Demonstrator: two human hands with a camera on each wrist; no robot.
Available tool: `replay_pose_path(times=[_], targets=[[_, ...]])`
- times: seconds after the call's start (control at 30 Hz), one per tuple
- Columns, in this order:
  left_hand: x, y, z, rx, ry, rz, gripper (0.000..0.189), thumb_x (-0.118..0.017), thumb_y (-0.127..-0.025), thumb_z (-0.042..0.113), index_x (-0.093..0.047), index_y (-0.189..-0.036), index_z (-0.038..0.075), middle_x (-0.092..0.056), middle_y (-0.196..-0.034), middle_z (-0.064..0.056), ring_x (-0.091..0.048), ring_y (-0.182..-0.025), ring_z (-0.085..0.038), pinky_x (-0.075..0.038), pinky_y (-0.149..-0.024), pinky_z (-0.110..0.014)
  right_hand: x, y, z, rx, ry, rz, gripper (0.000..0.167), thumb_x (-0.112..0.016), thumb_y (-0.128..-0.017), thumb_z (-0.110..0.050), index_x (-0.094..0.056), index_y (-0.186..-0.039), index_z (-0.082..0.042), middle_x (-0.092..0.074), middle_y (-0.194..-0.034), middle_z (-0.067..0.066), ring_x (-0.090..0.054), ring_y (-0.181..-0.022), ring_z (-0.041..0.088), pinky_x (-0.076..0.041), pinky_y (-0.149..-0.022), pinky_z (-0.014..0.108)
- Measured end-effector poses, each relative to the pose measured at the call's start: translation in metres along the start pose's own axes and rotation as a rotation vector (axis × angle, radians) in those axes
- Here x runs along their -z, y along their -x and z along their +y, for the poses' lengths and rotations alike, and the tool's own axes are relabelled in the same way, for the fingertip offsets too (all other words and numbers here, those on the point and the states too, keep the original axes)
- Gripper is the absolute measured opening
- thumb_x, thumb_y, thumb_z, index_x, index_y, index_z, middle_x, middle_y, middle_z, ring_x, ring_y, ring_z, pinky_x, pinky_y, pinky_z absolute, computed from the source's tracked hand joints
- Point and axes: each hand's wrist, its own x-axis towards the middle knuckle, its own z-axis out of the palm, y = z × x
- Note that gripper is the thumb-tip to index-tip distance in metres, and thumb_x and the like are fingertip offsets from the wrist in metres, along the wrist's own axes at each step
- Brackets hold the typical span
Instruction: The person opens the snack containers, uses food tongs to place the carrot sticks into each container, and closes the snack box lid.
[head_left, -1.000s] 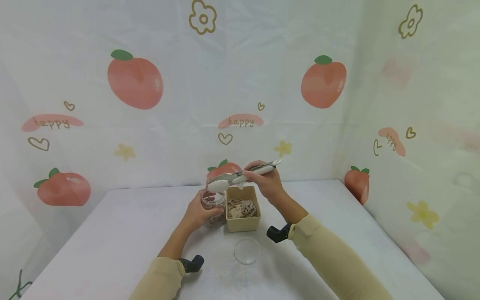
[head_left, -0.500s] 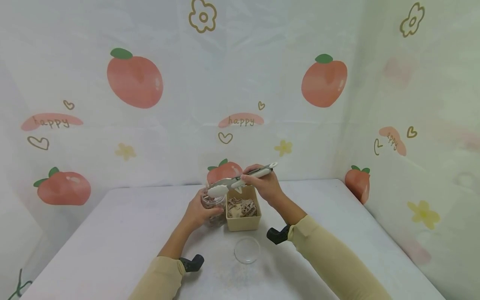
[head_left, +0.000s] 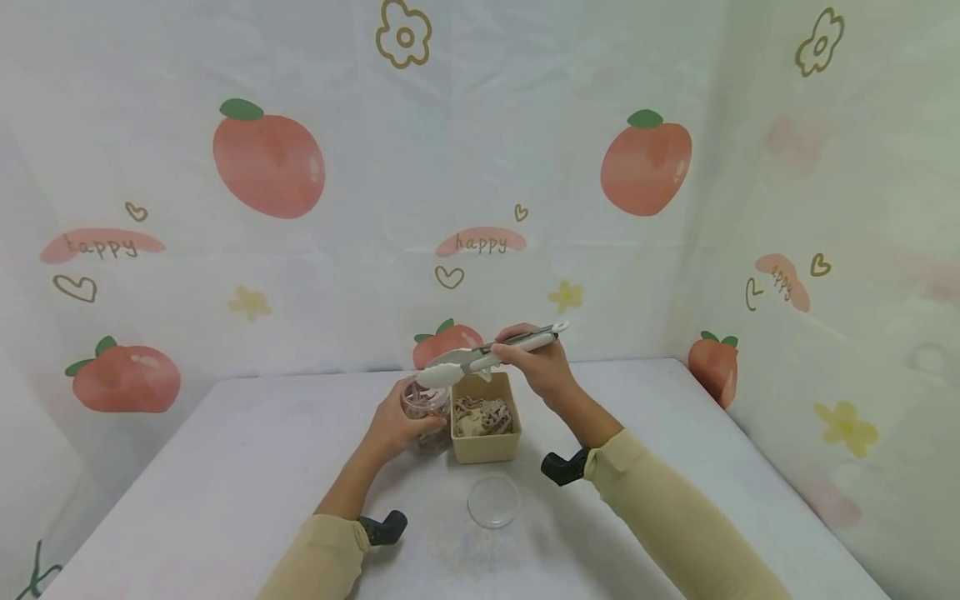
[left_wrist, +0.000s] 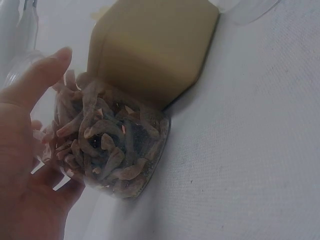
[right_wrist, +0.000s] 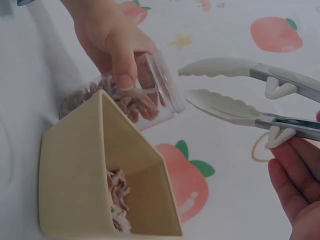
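Observation:
My left hand (head_left: 393, 423) grips a clear jar (left_wrist: 117, 142) on the table, fingers and thumb around its upper part. Greyish-brown dried strips fill much of the jar, some close to its mouth. Over that mouth, in the head view, are the white scalloped heads of a pair of tongs (head_left: 442, 375). My right hand (head_left: 542, 367) holds the tongs by their grey-and-white handles. The right wrist view shows their heads spread apart, nothing between them, just outside the jar's rim. Against the jar's right side stands a beige box (head_left: 486, 451) with more of the strips (head_left: 483, 417) inside.
A clear round lid (head_left: 493, 502) lies flat on the white table (head_left: 262, 467) in front of the box. A patterned backdrop (head_left: 360, 292) rises behind the table and along its right side. Each forearm wears a black wrist camera (head_left: 564, 467).
The tongs dipped toward the jar mouth half a second ago and have since risen slightly and shifted right with my right hand. My left hand, jar, box and lid have stayed put.

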Motion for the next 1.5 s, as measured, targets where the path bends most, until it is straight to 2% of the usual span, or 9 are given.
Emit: replay_pose_path(times=[0.13, 0.37, 0.5, 0.7, 0.9, 1.0, 1.3, 1.5], targets=[[0.0, 0.001, 0.0, -0.015, -0.007, 0.002, 0.089, -0.087, -0.073, 0.029, -0.037, -0.144, 0.009, -0.054, -0.135, -0.01, -0.05, -0.123, -0.031, -0.041, -0.101, -0.049, 0.008, 0.0, 0.001, -0.019, 0.003, 0.032, 0.019, -0.072, -0.085, -0.012, -0.068, -0.097, 0.002, -0.071, -0.087, 0.009, -0.067, -0.084, 0.021, -0.054, -0.077, 0.037], [0.001, 0.0, 0.0, -0.015, -0.015, 0.0, 0.089, -0.086, -0.074, 0.028, -0.037, -0.145, 0.009, -0.054, -0.136, -0.007, -0.05, -0.122, -0.03, -0.041, -0.1, -0.049, 0.026, 0.004, 0.0, -0.073, 0.063, 0.083, 0.021, -0.073, -0.084, -0.016, -0.068, -0.097, 0.0, -0.071, -0.083, 0.006, -0.065, -0.08, 0.019, -0.053, -0.076, 0.034], [0.0, 0.0, -0.001, -0.024, -0.017, 0.0, 0.089, -0.086, -0.074, 0.029, -0.036, -0.145, 0.008, -0.054, -0.136, -0.007, -0.05, -0.122, -0.029, -0.041, -0.1, -0.049, 0.037, 0.005, 0.002, -0.083, 0.049, 0.041, 0.022, -0.073, -0.085, -0.012, -0.067, -0.099, 0.004, -0.071, -0.087, 0.008, -0.065, -0.084, 0.02, -0.052, -0.079, 0.034], [0.0, -0.001, -0.001, -0.025, -0.024, 0.004, 0.09, -0.086, -0.073, 0.029, -0.036, -0.145, 0.007, -0.054, -0.136, -0.007, -0.049, -0.123, -0.029, -0.039, -0.102, -0.049, 0.051, 0.007, 0.002, -0.144, 0.068, -0.062, 0.028, -0.073, -0.085, -0.01, -0.064, -0.106, 0.006, -0.068, -0.097, 0.013, -0.064, -0.091, 0.02, -0.048, -0.085, 0.034], [0.0, 0.0, -0.001, -0.027, -0.019, 0.001, 0.089, -0.086, -0.074, 0.027, -0.037, -0.145, 0.008, -0.055, -0.136, -0.008, -0.049, -0.124, -0.029, -0.039, -0.102, -0.048, 0.06, 0.008, 0.004, -0.178, 0.067, -0.152, 0.035, -0.072, -0.084, -0.004, -0.058, -0.114, 0.009, -0.063, -0.109, 0.028, -0.064, -0.092, 0.019, -0.05, -0.082, 0.03], [-0.001, -0.001, -0.001, -0.033, -0.017, 0.004, 0.087, -0.086, -0.074, 0.026, -0.037, -0.144, 0.008, -0.055, -0.135, -0.008, -0.05, -0.122, -0.029, -0.04, -0.101, -0.048, 0.063, 0.007, 0.007, -0.193, 0.059, -0.185, 0.039, -0.072, -0.084, -0.002, -0.055, -0.117, 0.01, -0.06, -0.113, 0.031, -0.063, -0.092, 0.018, -0.05, -0.08, 0.028], [-0.002, -0.002, -0.004, -0.025, -0.018, -0.004, 0.09, -0.086, -0.074, 0.03, -0.035, -0.146, 0.009, -0.054, -0.136, -0.007, -0.048, -0.125, -0.029, -0.039, -0.102, -0.049, 0.066, 0.004, 0.01, -0.223, 0.085, -0.225, 0.04, -0.071, -0.084, -0.001, -0.054, -0.118, 0.01, -0.058, -0.11, 0.034, -0.061, -0.09, 0.016, -0.049, -0.081, 0.026], [-0.001, -0.002, -0.005, -0.027, -0.013, 0.001, 0.091, -0.086, -0.074, 0.03, -0.035, -0.146, 0.008, -0.055, -0.135, -0.008, -0.048, -0.125, -0.029, -0.038, -0.103, -0.049, 0.065, 0.001, 0.011, -0.255, 0.115, -0.273, 0.041, -0.071, -0.084, -0.003, -0.054, -0.119, 0.01, -0.058, -0.106, 0.03, -0.059, -0.089, 0.017, -0.048, -0.083, 0.03]])
